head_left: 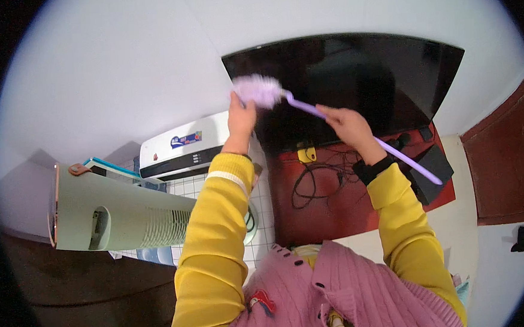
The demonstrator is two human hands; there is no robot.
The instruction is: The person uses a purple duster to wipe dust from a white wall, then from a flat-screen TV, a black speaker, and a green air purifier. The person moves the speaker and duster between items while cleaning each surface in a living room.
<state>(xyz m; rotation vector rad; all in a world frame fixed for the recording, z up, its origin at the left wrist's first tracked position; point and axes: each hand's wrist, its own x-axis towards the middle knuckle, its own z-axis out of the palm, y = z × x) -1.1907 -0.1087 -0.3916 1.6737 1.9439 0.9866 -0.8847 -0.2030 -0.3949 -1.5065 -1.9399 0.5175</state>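
Note:
A purple duster [262,91] with a fluffy head and a long handle is held up in front of a wide black television [377,78]. My right hand [350,128] is closed around the middle of its handle, whose free end slants down to the right. At the other end, my left hand [241,121] grips the lower left side of the fluffy head, beside the television's left edge. The fluff looks slightly blurred and covers part of the left fingers.
Below the television stands a red cabinet top [337,219] with tangled black cables [314,187], a yellow object [307,155] and a black box [433,174]. A white appliance [182,141] and a tall pale-green tower unit [127,211] stand on the left.

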